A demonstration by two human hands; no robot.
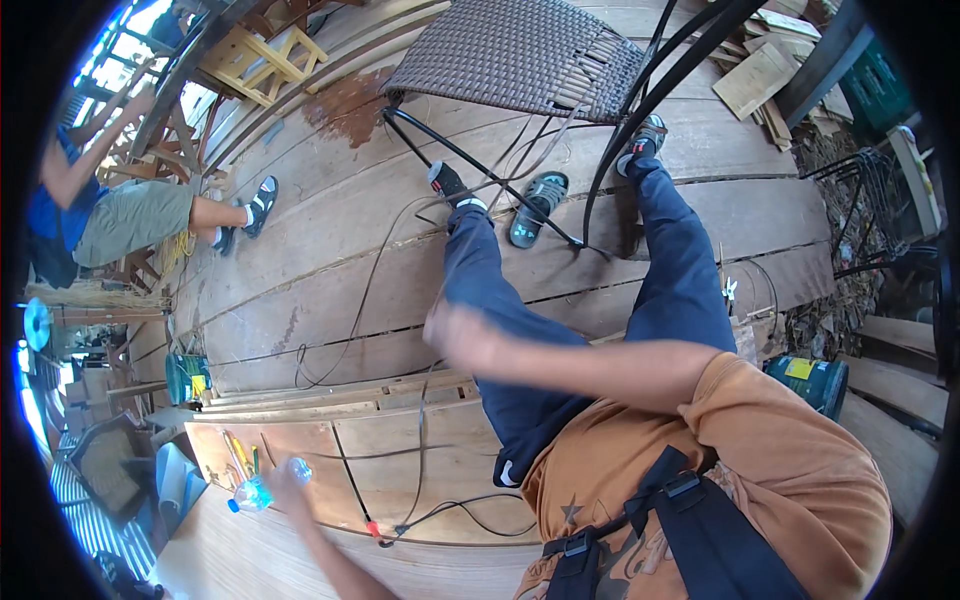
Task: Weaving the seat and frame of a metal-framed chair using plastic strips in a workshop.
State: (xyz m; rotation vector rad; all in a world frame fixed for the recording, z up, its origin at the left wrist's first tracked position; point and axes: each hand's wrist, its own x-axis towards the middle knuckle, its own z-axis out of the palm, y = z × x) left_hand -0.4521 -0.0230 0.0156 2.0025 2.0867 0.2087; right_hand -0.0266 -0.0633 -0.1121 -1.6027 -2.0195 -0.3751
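My left hand, slightly blurred, is around a clear plastic water bottle with a blue cap, low on the left above the wooden boards. Across my lap stretches my right arm, and my right hand is smeared by motion over my left thigh. Whether it holds anything cannot be made out. In front of my feet stands a chair with a brown woven panel and black metal legs. Loose strands show in the weave near its right edge, and a long thin strand trails from it over the floor.
A sandal lies between my feet. Several hand tools and a black cable lie on the boards at my left. Another person is at the far left. Scrap wood and a dark green container are at right.
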